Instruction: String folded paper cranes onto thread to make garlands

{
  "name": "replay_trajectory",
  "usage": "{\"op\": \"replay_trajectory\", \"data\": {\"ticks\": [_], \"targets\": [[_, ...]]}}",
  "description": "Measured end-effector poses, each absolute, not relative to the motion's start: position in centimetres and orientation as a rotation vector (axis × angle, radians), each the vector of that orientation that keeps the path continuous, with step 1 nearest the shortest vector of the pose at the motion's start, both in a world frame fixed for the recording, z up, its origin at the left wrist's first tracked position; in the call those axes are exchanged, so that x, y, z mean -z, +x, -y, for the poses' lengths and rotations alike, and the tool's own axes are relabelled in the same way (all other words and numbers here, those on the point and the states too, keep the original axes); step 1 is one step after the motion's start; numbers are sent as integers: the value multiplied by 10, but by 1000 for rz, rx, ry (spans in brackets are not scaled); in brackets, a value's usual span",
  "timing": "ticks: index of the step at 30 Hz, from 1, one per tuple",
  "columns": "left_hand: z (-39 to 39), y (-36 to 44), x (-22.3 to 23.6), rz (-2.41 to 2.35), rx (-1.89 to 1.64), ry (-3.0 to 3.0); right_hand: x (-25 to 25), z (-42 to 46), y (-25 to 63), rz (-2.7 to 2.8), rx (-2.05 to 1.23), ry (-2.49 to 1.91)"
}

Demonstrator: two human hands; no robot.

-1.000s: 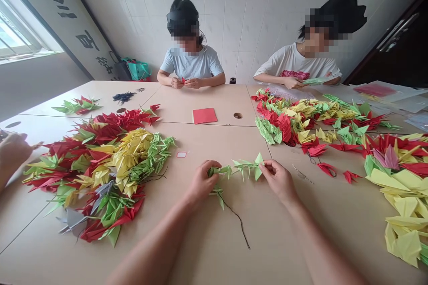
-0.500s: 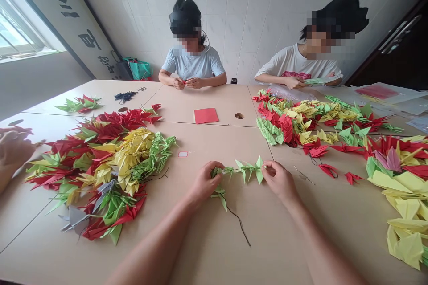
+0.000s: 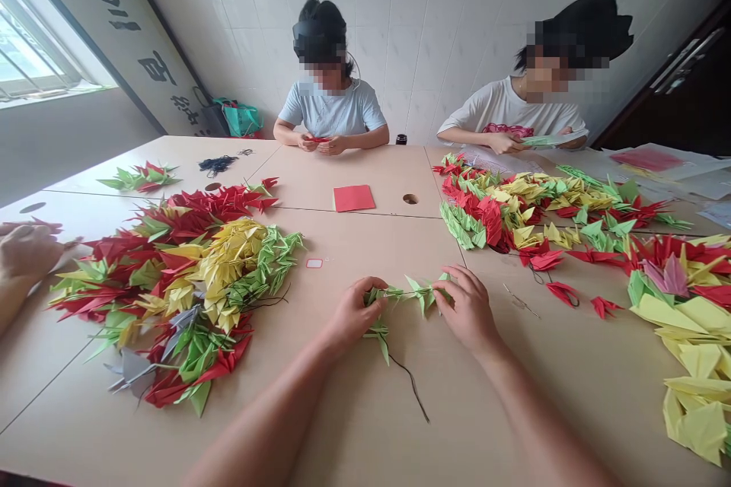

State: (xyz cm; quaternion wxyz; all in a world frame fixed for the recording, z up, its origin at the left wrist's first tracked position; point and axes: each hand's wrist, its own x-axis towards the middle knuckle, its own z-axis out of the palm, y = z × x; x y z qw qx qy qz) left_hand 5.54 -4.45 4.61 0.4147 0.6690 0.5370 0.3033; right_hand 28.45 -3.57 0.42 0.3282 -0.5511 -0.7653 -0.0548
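Between my hands runs a short garland of light green folded paper cranes (image 3: 421, 295) on a thread. My left hand (image 3: 359, 313) is closed around the bunched cranes at its left part, and the fingers hide some of them. My right hand (image 3: 469, 310) pinches a crane at the other end with thumb and index finger. A loose dark string (image 3: 412, 382) trails from beneath my left hand toward me across the table. To the right of my right hand lies a thin needle-like piece (image 3: 521, 300).
A heap of red, yellow and green cranes (image 3: 228, 259) lies left; more crane strings (image 3: 531, 198) spread right. Red paper squares (image 3: 354, 198) sit mid-table. Two people (image 3: 331, 110) sit opposite, hands on paper. Another person's hand (image 3: 27, 251) is at the left edge.
My right hand has moved left toward my left hand, with the crane in its fingers, so the span between them is shorter. The other person's hand at the left edge has shifted slightly.
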Motion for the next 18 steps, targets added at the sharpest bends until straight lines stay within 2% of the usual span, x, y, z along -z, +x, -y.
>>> {"op": "replay_trajectory", "data": {"ticks": [18], "targets": [[47,55,-39,-1229,-732,1665,-22,51,260,2135,186,-1468]]}}
